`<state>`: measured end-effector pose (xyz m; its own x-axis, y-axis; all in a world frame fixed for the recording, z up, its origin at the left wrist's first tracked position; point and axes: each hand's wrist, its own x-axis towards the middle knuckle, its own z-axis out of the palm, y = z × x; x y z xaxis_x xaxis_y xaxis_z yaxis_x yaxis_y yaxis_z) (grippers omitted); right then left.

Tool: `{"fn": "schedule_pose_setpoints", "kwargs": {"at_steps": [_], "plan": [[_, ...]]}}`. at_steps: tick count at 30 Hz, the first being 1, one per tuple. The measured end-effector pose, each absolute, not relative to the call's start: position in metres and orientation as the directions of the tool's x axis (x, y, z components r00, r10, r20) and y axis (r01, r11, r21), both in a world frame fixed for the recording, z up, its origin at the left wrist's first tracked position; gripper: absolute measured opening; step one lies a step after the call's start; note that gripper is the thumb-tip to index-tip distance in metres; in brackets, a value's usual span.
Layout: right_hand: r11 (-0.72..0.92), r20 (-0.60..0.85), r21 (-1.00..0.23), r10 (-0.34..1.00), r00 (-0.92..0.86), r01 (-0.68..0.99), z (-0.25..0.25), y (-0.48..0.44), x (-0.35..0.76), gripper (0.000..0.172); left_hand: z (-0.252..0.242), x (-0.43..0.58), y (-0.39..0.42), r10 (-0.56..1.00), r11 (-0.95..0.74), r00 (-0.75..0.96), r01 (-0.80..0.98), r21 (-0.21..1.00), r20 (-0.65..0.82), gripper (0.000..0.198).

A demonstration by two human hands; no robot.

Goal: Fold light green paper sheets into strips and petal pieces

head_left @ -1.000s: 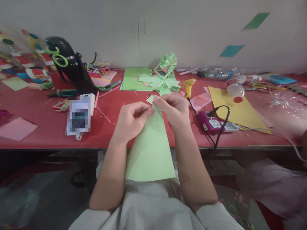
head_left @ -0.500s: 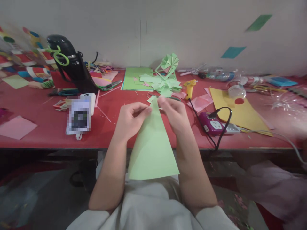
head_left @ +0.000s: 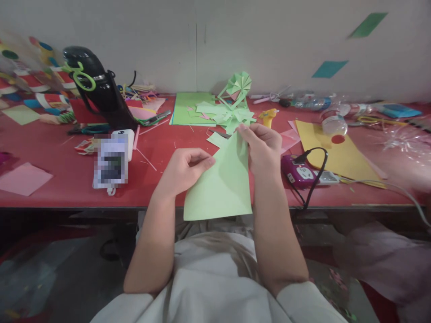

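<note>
White plain wall fills twelve o'clock behind a long red table; dim grey floor at seven o'clock

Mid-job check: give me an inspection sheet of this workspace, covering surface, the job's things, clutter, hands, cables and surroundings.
Surface: red table, strewn with craft materials.
Job's things: light green sheet, held over the table's near edge.
Clutter: green paper cut-outs, yellow glue gun, yellow sheet, black flask, pink sheet, plastic bottle.
Grippers: left hand pinches the sheet's left edge; right hand pinches its top corner.
Cables: black cable loops from the purple power strip over the table edge.
Surroundings: grey wall bearing paper diamonds.
</note>
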<state>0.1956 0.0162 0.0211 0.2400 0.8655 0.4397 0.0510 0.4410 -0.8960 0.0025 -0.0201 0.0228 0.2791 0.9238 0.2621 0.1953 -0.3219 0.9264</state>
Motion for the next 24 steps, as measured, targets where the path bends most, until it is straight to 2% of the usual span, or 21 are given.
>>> {"fn": "schedule_pose_setpoints", "kwargs": {"at_steps": [6, 10, 14, 18, 21, 24], "plan": [[0.499, 0.497, -0.865, 0.831, 0.251, 0.059, 0.017, 0.05, 0.223, 0.037, 0.021, -0.015, -0.016, 0.929, -0.328, 0.271, 0.292, 0.899, 0.251, 0.027], [0.486, 0.471, -0.873, 0.824, 0.314, 0.034, 0.019, 0.06, 0.228, 0.036, 0.021, -0.028, -0.016, 0.925, -0.348, 0.274, 0.339, 0.874, 0.263, 0.027], [0.465, 0.455, -0.884, 0.839, 0.297, 0.043, 0.029, 0.057, 0.225, 0.035, 0.02, -0.033, -0.017, 0.925, -0.366, 0.242, 0.36, 0.858, 0.293, 0.023], [0.536, 0.538, -0.839, 0.794, 0.282, 0.091, 0.047, 0.046, 0.223, 0.028, 0.02, -0.032, -0.016, 0.896, -0.435, 0.098, 0.398, 0.808, 0.434, 0.013], [0.576, 0.553, -0.817, 0.795, 0.249, -0.025, 0.06, 0.035, 0.221, 0.028, 0.021, -0.029, -0.016, 0.813, -0.532, 0.034, 0.451, 0.717, 0.581, 0.006], [0.605, 0.584, -0.788, 0.793, 0.173, -0.114, 0.064, 0.025, 0.22, 0.032, 0.019, -0.026, -0.013, 0.766, -0.559, -0.023, 0.469, 0.684, 0.642, 0.005]]}}
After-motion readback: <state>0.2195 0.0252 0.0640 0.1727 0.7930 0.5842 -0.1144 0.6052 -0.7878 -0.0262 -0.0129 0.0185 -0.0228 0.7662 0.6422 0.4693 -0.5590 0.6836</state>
